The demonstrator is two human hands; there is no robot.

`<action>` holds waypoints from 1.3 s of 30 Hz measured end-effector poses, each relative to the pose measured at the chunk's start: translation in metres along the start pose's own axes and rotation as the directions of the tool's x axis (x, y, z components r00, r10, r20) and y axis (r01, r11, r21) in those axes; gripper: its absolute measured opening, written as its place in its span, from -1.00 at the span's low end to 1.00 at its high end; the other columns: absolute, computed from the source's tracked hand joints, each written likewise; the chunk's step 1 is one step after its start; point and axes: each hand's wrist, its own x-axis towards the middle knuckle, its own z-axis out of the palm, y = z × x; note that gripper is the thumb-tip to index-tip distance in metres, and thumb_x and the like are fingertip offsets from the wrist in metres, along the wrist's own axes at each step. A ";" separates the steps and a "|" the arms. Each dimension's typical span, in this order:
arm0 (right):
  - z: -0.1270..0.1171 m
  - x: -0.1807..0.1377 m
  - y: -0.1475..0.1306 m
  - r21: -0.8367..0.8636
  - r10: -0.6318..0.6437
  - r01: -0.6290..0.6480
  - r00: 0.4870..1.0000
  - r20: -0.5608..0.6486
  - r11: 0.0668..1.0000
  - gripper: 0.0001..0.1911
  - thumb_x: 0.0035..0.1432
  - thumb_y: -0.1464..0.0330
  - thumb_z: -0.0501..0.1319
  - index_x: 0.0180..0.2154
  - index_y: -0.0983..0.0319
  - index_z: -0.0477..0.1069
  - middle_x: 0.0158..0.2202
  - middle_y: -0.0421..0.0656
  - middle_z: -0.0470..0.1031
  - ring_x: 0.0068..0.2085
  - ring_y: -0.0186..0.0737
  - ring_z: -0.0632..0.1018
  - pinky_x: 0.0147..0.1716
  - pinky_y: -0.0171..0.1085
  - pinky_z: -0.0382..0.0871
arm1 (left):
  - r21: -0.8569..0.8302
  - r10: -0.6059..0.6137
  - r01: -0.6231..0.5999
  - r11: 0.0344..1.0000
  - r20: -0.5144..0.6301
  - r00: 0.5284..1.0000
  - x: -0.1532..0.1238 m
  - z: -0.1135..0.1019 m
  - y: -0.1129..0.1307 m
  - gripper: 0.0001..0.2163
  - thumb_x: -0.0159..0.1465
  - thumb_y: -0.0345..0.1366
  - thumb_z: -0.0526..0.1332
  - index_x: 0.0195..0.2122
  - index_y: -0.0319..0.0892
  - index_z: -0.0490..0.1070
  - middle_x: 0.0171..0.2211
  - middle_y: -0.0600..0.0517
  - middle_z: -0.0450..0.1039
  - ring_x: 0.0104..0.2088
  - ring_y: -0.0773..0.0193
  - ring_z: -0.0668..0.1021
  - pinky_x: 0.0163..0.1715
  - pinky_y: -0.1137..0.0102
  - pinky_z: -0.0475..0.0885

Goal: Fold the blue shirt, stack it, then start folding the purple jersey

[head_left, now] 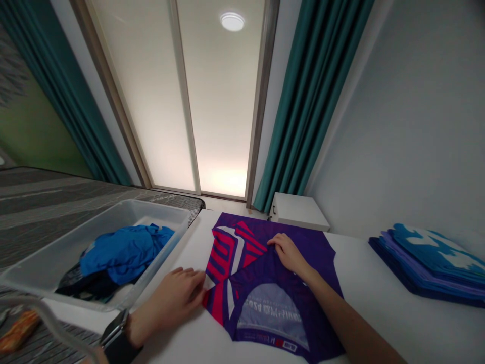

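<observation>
A purple jersey [303, 247] with red and white stripes lies spread on a white table [379, 308]. One side of it is folded inward. My left hand [172, 298] rests at the jersey's left edge, fingers together and pressed flat on the fold; a dark watch sits on that wrist. My right hand [290, 253] lies on the middle of the jersey, fingers curled down against the cloth near the striped fold.
A clear plastic bin [49, 263] at the left holds crumpled blue clothes [125, 250]. A stack of folded blue and purple garments [432, 263] sits at the right. Behind the table are a small white cabinet [299, 212], teal curtains [303, 111] and a bed [45, 197].
</observation>
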 end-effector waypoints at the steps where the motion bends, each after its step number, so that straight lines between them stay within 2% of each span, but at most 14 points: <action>1: -0.001 0.000 0.000 0.001 -0.004 0.004 1.000 -0.001 1.000 -0.64 0.24 0.53 -0.04 -0.21 0.18 0.51 -0.23 -0.09 0.49 -0.14 -0.13 0.45 -0.09 -0.11 0.32 | 0.008 -0.008 0.008 1.000 -0.037 0.999 0.004 -0.002 0.002 -0.80 0.33 -0.30 -0.01 -0.36 -0.15 0.37 -0.40 -0.01 0.47 -0.35 0.15 0.53 -0.24 0.25 0.35; 4: -0.002 -0.003 -0.003 -0.036 -0.018 0.018 1.000 0.009 0.999 -0.63 0.29 0.47 -0.06 -0.09 0.17 0.48 -0.14 -0.06 0.49 -0.08 -0.13 0.45 -0.02 -0.09 0.34 | 0.009 0.056 -0.055 0.998 -0.174 0.983 0.020 -0.003 0.008 -0.78 0.36 -0.29 -0.02 -0.19 -0.15 0.41 -0.24 -0.06 0.49 -0.22 0.11 0.53 -0.16 0.21 0.38; 6: -0.002 -0.005 -0.006 -0.112 -0.009 0.013 0.999 0.035 0.994 -0.61 0.32 0.38 -0.06 0.05 0.18 0.42 0.02 -0.01 0.44 0.06 -0.10 0.42 0.08 -0.05 0.30 | 0.000 0.161 -0.165 0.986 -0.236 0.958 0.034 0.002 0.013 -0.75 0.37 -0.29 0.00 0.00 -0.12 0.38 -0.06 -0.07 0.47 -0.07 0.11 0.51 -0.04 0.20 0.37; 8: -0.001 -0.007 -0.009 -0.201 0.011 0.007 0.996 0.085 0.980 -0.55 0.35 0.27 -0.07 0.18 0.19 0.30 0.21 0.01 0.31 0.23 -0.07 0.30 0.19 -0.01 0.19 | 0.008 0.249 -0.256 0.967 -0.273 0.929 0.051 0.009 0.015 -0.67 0.39 -0.25 0.02 0.16 -0.11 0.28 0.12 -0.08 0.38 0.09 0.11 0.44 0.10 0.20 0.32; 12: -0.002 -0.006 -0.018 -0.313 0.049 0.030 0.969 0.243 0.949 -0.41 0.38 0.12 -0.16 0.32 0.24 0.08 0.36 -0.02 0.06 0.36 -0.12 0.07 0.31 -0.01 -0.05 | 0.057 0.330 -0.327 0.943 -0.280 0.902 0.084 0.026 0.015 -0.53 0.42 -0.15 -0.02 0.32 -0.13 0.08 0.29 -0.11 0.20 0.27 0.10 0.26 0.24 0.15 0.18; 16: -0.005 -0.005 -0.024 -0.342 0.069 0.041 0.950 0.304 0.939 -0.37 0.38 0.06 -0.22 0.34 0.21 0.01 0.38 -0.06 -0.01 0.38 -0.16 0.01 0.33 -0.01 -0.13 | 0.075 0.304 -0.295 0.953 -0.233 0.924 0.099 0.040 0.009 -0.48 0.42 -0.05 -0.05 0.34 -0.15 0.06 0.33 -0.13 0.11 0.32 0.06 0.17 0.27 0.10 0.12; 21: -0.004 -0.006 -0.024 -0.330 0.048 0.050 0.958 0.284 0.943 -0.39 0.39 0.08 -0.19 0.34 0.22 0.01 0.37 -0.04 0.01 0.37 -0.15 0.02 0.33 0.01 -0.12 | 0.045 0.273 -0.270 0.962 -0.207 0.939 0.095 0.052 0.005 -0.46 0.42 -0.02 -0.08 0.36 -0.12 0.01 0.35 -0.11 0.04 0.34 0.07 0.12 0.28 0.08 0.07; 26: -0.003 -0.009 -0.022 -0.308 0.015 0.069 0.965 0.263 0.949 -0.41 0.39 0.11 -0.14 0.33 0.20 0.04 0.36 -0.02 0.04 0.36 -0.13 0.06 0.31 0.05 -0.08 | 0.044 0.259 -0.255 0.966 -0.183 0.948 0.090 0.054 0.009 -0.45 0.42 -0.02 -0.09 0.37 -0.11 -0.04 0.37 -0.11 -0.01 0.35 0.06 0.09 0.29 0.07 0.04; 34: -0.009 -0.029 -0.031 -0.317 0.023 0.076 0.954 0.298 0.946 -0.40 0.39 0.10 -0.17 0.34 0.22 0.01 0.37 -0.03 -0.01 0.37 -0.14 0.02 0.32 0.04 -0.12 | 0.058 0.257 -0.250 0.966 -0.194 0.947 0.071 0.056 0.022 -0.45 0.42 -0.03 -0.08 0.38 -0.10 -0.06 0.36 -0.10 0.01 0.35 0.07 0.11 0.30 0.10 0.04; 39: -0.010 -0.044 -0.035 -0.281 0.019 0.067 0.956 0.294 0.957 -0.41 0.39 0.09 -0.14 0.34 0.17 0.02 0.37 -0.06 0.02 0.37 -0.14 0.04 0.32 0.05 -0.12 | 0.038 0.262 -0.260 0.965 -0.210 0.942 0.057 0.057 0.030 -0.46 0.42 -0.03 -0.07 0.37 -0.11 -0.02 0.36 -0.10 0.02 0.34 0.06 0.13 0.29 0.09 0.08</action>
